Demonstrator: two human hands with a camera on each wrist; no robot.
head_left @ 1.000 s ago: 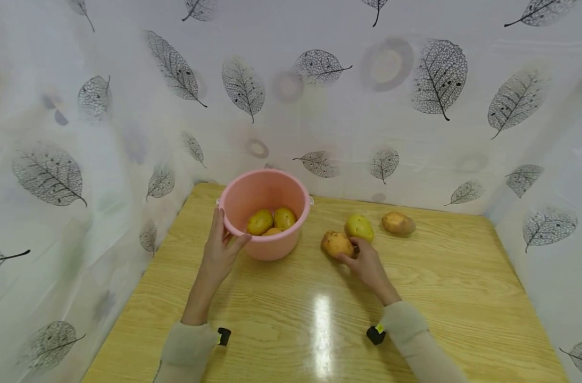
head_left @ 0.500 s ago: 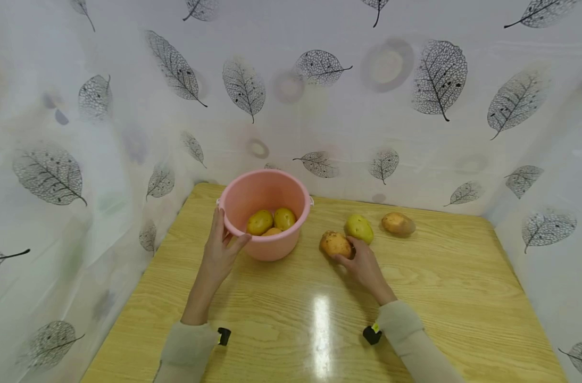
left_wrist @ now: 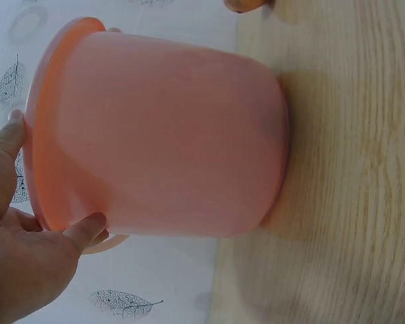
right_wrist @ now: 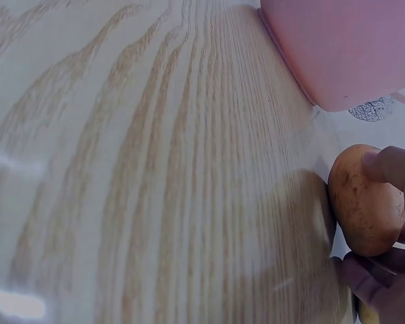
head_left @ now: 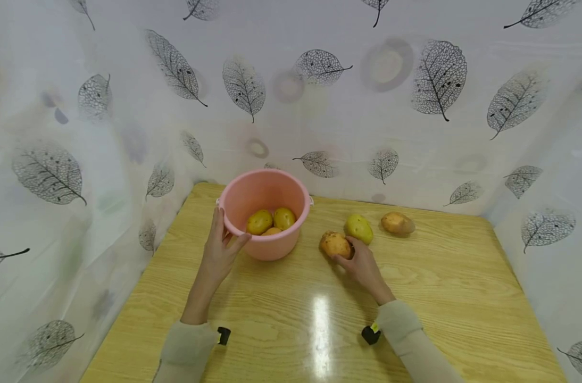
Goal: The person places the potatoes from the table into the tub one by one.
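Observation:
A pink bucket (head_left: pixel 272 247) stands upright on the wooden table, with several potatoes (head_left: pixel 259 222) visible inside. At its near left side my left hand (head_left: pixel 219 255) holds the rim; in the left wrist view, fingers and thumb of the left hand (left_wrist: pixel 27 250) lie around the rim and the wall below it. To the bucket's right, my right hand (head_left: pixel 365 266) grips a brown potato (head_left: pixel 335 244) between thumb and fingers. The right wrist view has this potato (right_wrist: pixel 363 202) at or just above the tabletop, its far side hidden by the fingers.
A yellow-green potato (head_left: pixel 359 229) lies just behind the right hand. Farther right is another brown potato (head_left: pixel 398 223). A curtain with leaf prints (head_left: pixel 319 106) hangs along the back and both sides of the table (head_left: pixel 272 319). White handle mounts show on the bucket's sides.
Over the past second my right hand and the potato in it have shifted slightly left, away from the yellow-green potato. My left hand and the bucket have stayed put.

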